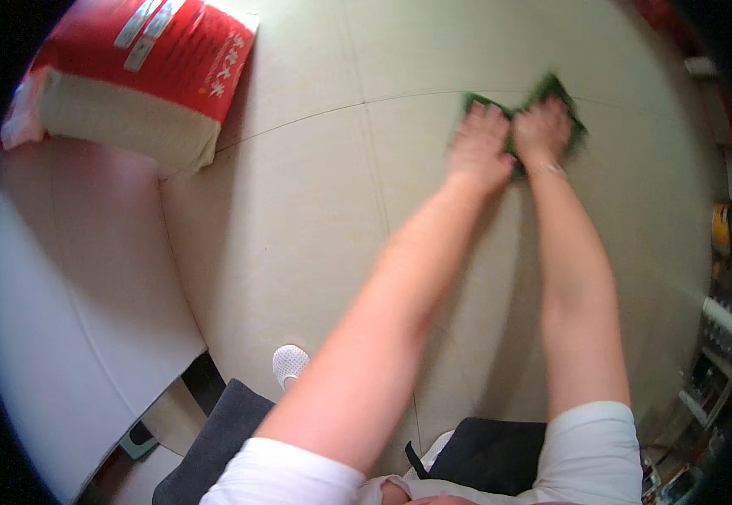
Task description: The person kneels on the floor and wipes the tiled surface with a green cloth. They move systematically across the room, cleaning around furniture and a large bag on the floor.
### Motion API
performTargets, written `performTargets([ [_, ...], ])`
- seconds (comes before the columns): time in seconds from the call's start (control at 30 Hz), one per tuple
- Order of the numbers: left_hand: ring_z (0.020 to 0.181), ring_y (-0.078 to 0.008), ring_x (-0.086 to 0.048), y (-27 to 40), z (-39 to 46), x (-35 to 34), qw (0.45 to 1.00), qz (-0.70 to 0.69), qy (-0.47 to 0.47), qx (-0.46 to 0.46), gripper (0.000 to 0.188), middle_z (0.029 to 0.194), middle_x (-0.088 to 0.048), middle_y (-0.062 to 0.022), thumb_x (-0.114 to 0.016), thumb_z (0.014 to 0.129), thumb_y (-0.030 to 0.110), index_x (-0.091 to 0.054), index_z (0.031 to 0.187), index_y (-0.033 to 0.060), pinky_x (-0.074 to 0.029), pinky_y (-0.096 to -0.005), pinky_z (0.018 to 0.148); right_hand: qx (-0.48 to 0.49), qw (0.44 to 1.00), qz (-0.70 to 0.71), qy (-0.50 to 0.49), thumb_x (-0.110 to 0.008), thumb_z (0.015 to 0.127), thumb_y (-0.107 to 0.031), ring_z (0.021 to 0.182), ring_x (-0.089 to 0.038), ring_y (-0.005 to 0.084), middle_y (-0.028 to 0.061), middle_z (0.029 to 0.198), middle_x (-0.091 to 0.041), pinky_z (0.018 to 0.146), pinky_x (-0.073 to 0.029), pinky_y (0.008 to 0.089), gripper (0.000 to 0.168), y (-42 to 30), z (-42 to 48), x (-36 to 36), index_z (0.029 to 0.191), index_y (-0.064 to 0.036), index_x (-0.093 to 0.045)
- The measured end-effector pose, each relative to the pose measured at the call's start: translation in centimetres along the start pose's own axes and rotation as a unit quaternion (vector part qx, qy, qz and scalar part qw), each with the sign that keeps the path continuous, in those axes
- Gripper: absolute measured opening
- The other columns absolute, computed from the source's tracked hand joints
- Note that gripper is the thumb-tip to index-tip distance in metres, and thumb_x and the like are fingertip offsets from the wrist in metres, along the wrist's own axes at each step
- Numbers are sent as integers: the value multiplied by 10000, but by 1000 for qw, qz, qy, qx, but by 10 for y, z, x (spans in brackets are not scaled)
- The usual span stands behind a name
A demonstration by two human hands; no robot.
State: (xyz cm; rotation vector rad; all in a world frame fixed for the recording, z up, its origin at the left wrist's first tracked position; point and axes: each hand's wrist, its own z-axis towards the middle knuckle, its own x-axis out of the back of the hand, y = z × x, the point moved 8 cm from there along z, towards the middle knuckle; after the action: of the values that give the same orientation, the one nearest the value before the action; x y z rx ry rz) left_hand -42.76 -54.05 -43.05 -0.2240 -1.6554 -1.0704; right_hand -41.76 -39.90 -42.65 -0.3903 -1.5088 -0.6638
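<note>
Both arms reach forward over the beige tiled floor (315, 214). My left hand (481, 142) lies palm down, its fingers spread on a green cloth (517, 165) that presses against the tiles. Beside it, to the right, my right hand (543, 129) is flat on the same green material, with a thin bracelet at the wrist. Corners of green stick out past the fingertips of both hands. Motion blur hides whether this is one cloth or two pieces.
A red and white printed sack (170, 76) stands at the upper left, by a white panel (57, 240). Shelves with assorted items, among them a yellow container (720, 227), line the right edge. A white perforated shoe (290, 363) shows near my left arm.
</note>
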Motion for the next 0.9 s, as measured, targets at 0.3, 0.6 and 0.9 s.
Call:
performTargets([
  [0.3,1503,-361,-48,-292,-360,150,898,173,90,394,767,1626,-91,-176,-520,936,400,-191,1543,67,-32,-478,1218,506,796,309,-118,-565,868,-262,1436,-322,264,86,1520,-406,1202,-197,423,518,-456,-260,106,1372,-143,-536],
  [0.6,1477,-475,39,-116,-424,36,885,185,-201,377,688,1605,-7,-278,-296,978,326,-150,1520,-71,35,-543,1199,302,859,340,-235,-550,842,-259,1492,-185,255,78,1595,-261,1195,-185,479,668,-255,-371,47,1480,-156,-385],
  [0.9,1509,-310,-83,-15,-226,-20,993,62,-96,-5,756,1632,-163,-93,-520,911,479,-325,1513,64,-87,-466,1223,43,997,70,-10,-489,919,-276,1483,-173,361,187,1597,-216,1210,-116,497,593,-54,-232,-4,1444,-12,-413],
])
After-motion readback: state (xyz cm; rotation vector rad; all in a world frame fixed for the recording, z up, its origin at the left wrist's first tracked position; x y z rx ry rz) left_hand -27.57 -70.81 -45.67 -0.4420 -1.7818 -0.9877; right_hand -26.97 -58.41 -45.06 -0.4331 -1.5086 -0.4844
